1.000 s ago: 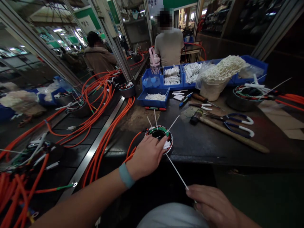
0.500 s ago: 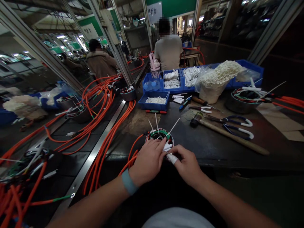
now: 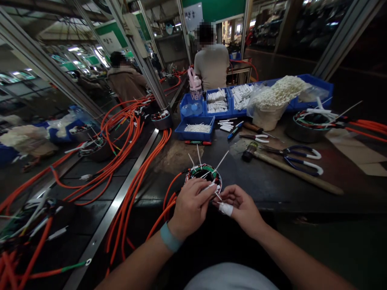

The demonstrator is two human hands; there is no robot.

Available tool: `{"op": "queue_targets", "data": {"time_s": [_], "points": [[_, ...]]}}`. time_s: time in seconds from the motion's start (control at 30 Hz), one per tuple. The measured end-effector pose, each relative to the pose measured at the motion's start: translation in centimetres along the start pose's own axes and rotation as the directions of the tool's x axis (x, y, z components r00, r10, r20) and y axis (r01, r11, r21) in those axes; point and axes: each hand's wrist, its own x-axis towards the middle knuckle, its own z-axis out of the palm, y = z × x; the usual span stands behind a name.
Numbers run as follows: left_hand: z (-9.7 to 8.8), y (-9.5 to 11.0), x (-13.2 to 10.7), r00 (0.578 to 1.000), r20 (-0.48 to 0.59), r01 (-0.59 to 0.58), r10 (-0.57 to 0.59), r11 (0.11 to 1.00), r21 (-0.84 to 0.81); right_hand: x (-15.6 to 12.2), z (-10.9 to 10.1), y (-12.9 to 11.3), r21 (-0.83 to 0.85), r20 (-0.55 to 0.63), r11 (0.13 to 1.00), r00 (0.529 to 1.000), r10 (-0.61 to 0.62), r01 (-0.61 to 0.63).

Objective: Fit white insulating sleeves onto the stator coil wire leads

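Observation:
A round wound stator (image 3: 220, 177) with green, red and white wires sits at the bench's near edge, several thin white cable ties (image 3: 223, 159) sticking up from it. My left hand (image 3: 192, 203), with a teal wristband, lies over its near rim, fingers closed on white sleeves (image 3: 215, 187). Just right of it, my right hand (image 3: 242, 209) has its fingers curled, white tape wrapped round the thumb. A thin white strip, apparently a cable tie (image 3: 218, 196), runs between its thumb and fingertips. Part of the stator is hidden under my left hand.
Orange cables (image 3: 133, 193) run along the left. Behind stand a small blue tray (image 3: 178, 135), blue bins (image 3: 231, 106) of white sleeves and a bagged tub (image 3: 267, 117). A mallet (image 3: 299, 175), scissors (image 3: 302, 161) and pliers (image 3: 256, 138) lie right, near another stator (image 3: 305, 131). Two people sit beyond.
My right hand has drawn slightly right and its fingers have loosened, showing the thin white strip. My left hand's fingers have shifted over the sleeves. The view has moved slightly.

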Motion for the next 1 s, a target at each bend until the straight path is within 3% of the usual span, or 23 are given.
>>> {"op": "queue_targets", "data": {"time_s": [0.13, 0.33, 0.43, 0.47, 0.5, 0.57, 0.6, 0.63, 0.7, 0.77, 0.83, 0.87, 1.0], "points": [[0.0, 0.1, 0.1, 1.0, -0.002, -0.004, 0.004, 1.0, 0.005, -0.3, -0.3, 0.1, -0.013, -0.018, 1.0, 1.0, -0.004, 0.004], [-0.1, 0.0, 0.3, 1.0, -0.004, -0.007, 0.006, 1.0, -0.001, 1.5, 0.4, -0.4, -0.1, -0.079, 0.99, 0.993, 0.087, -0.095], [-0.1, -0.1, 0.2, 1.0, -0.002, -0.009, 0.009, 1.0, 0.001, 1.7, 0.3, -0.8, -0.334, -0.035, 0.942, 0.998, -0.046, 0.032], [-0.1, -0.1, 0.2, 1.0, 0.001, -0.008, 0.008, 1.0, 0.002, 1.6, 0.2, -1.0, -0.49, 0.024, 0.859, 0.988, -0.156, 0.147], [-0.2, 0.0, 0.2, 1.0, 0.003, -0.004, 0.004, 1.0, 0.005, 1.5, 0.0, -1.3, -0.651, 0.115, 0.705, 0.954, -0.277, 0.283], [-0.3, 0.1, 0.2, 1.0, 0.017, 0.009, -0.01, 1.0, 0.01, 1.4, -0.3, -2.0, -0.827, 0.371, 0.237, 0.812, -0.45, 0.51], [-0.4, 0.2, 0.2, 0.999, 0.039, 0.022, -0.023, 1.0, 0.018, 1.4, -0.4, -2.4, -0.819, 0.497, 0.015, 0.723, -0.481, 0.573], [-0.4, 0.3, 0.2, 0.997, 0.062, 0.04, -0.043, 0.998, 0.037, 1.5, -0.5, -2.9, -0.777, 0.597, -0.154, 0.637, -0.487, 0.61], [-0.6, 0.4, 0.3, 0.989, 0.111, 0.089, -0.1, 0.991, 0.103, 1.9, -0.5, -3.7, -0.677, 0.723, -0.346, 0.503, -0.473, 0.649], [-0.7, 0.4, 0.4, 0.977, 0.148, 0.127, -0.153, 0.977, 0.174, 2.9, -0.2, -4.4, -0.612, 0.785, -0.437, 0.44, -0.436, 0.659], [-0.8, 0.3, 0.5, 0.969, 0.192, 0.115, -0.155, 0.973, 0.202, 4.5, 0.1, -4.9, -0.596, 0.802, -0.48, 0.445, -0.399, 0.644], [-0.8, 0.2, 0.6, 0.965, 0.223, 0.094, -0.14, 0.975, 0.202, 5.4, 0.3, -5.1, -0.605, 0.796, -0.477, 0.472, -0.378, 0.638], [-0.9, -0.1, 0.8, 0.956, 0.282, 0.026, -0.088, 0.976, 0.216, 8.1, -0.1, -5.7, -0.767, 0.64, -0.231, 0.69, -0.337, 0.599]]}}
